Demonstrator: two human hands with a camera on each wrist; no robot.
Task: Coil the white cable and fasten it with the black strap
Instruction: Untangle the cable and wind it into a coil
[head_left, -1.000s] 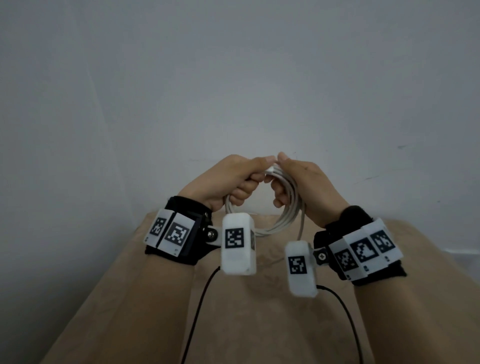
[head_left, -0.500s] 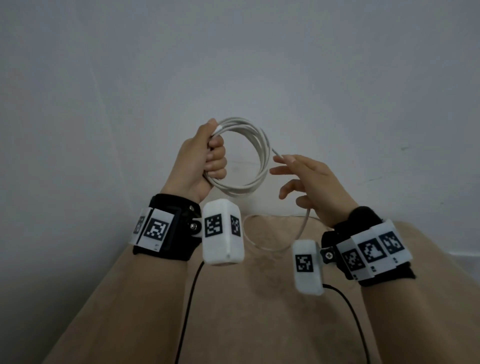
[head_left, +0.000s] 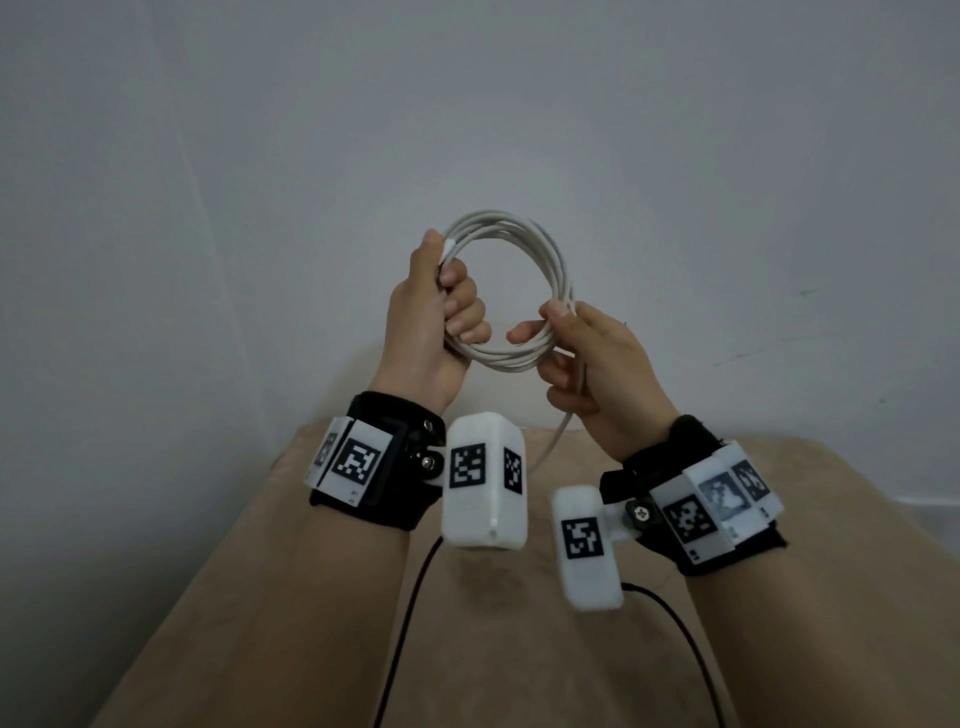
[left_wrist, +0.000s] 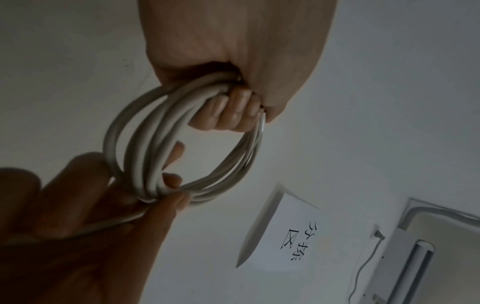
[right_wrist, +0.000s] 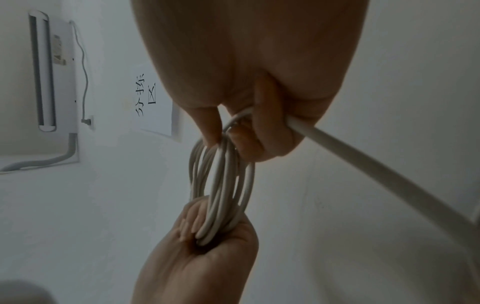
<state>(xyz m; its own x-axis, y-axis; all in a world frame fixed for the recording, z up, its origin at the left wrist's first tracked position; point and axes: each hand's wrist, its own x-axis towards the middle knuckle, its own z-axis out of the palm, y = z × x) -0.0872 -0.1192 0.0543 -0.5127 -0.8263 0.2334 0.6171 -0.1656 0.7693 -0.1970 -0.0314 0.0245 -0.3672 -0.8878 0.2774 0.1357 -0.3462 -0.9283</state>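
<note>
The white cable (head_left: 511, 291) is wound into a round coil of several turns and is held in the air in front of a pale wall (head_left: 727, 156), above a tan surface (head_left: 519, 649). No strap can be made out in any view.

Left hand (head_left: 431, 322): fingers are curled fully round the bundled turns at the 9 o'clock side of the coil as seen in the head view, with the thumb lying along the top of the bundle. A cable end stands just beside the thumb tip. In the left wrist view the fingertips (left_wrist: 233, 111) press the turns into the palm.

Right hand (head_left: 597, 364): thumb and forefinger pinch the turns at about the 4 o'clock side of the coil. The remaining fingers are loosely curled round a single free strand. In the right wrist view this strand leaves the palm toward 4 o'clock and runs out of the picture. In the head view the same strand drops toward 7 o'clock and passes behind the white camera housing on the left wrist (head_left: 485, 480).

Both wrists carry black bands with marker tags. A black lead (head_left: 410, 613) runs from each housing toward 6 o'clock.

Background, wrist views: a paper sign (left_wrist: 285, 232) with printed characters is fixed to the wall, and a white wall unit (right_wrist: 52, 72) with a hanging cord is mounted beside it.
</note>
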